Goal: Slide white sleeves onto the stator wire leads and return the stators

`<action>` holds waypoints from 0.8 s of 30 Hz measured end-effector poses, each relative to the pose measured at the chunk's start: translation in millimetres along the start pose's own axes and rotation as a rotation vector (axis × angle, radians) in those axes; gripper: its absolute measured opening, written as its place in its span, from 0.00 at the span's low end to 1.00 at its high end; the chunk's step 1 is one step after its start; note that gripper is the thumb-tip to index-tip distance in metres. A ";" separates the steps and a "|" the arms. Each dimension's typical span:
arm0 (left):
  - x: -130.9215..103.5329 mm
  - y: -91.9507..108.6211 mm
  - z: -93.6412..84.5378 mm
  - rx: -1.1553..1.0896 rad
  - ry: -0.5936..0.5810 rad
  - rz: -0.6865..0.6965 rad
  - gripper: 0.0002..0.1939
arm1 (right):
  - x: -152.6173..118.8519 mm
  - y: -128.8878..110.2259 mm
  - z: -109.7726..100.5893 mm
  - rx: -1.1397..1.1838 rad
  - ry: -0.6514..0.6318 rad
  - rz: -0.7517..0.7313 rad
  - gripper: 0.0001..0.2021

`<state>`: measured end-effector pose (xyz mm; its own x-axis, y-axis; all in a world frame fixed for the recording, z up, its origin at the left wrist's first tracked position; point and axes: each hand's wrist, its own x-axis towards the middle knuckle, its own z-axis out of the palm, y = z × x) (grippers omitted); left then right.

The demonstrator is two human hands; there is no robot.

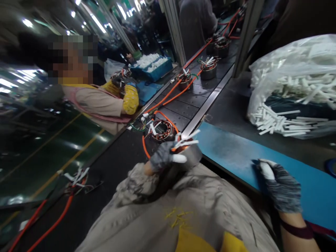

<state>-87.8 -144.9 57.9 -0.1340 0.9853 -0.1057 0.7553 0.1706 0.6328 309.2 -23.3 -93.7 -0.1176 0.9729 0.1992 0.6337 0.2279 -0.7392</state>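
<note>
My left hand (164,155), in a grey glove with white fingertips, grips a motor stator (193,154) at the near edge of the blue mat. White sleeves and copper windings stick out of the stator's top, which tilts and is blurred. Beside it on the line sits another stator (161,130) with white sleeves and an orange cord. My right hand (282,185), gloved alike, is low over the blue mat (236,150) at the right. Its fingers are curled together, and whatever they may hold is hidden.
A clear plastic bag (275,59) of white sleeves lies beyond the mat. Several stators with orange cords run along the conveyor (181,101). A co-worker (97,101) works across the line near a blue bin (157,71). Wires with white sleeves (77,178) are at lower left.
</note>
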 end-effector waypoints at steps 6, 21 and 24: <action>-102.1 -62.7 -45.7 0.141 0.227 -0.525 0.26 | 1.3 -14.0 -6.4 -0.019 -0.036 0.033 0.30; -82.8 -53.9 -35.2 0.953 0.488 -0.824 0.42 | 1.4 -14.3 -13.2 -0.077 -0.078 0.122 0.32; -76.4 -66.2 -26.5 0.857 0.569 -0.939 0.50 | 1.7 -16.5 -12.4 -0.075 -0.066 0.134 0.33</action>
<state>-144.5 -231.6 44.4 -0.8871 0.4004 0.2294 0.3645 0.9129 -0.1839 308.0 -25.9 -73.2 -0.0767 0.9954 0.0571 0.7024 0.0945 -0.7055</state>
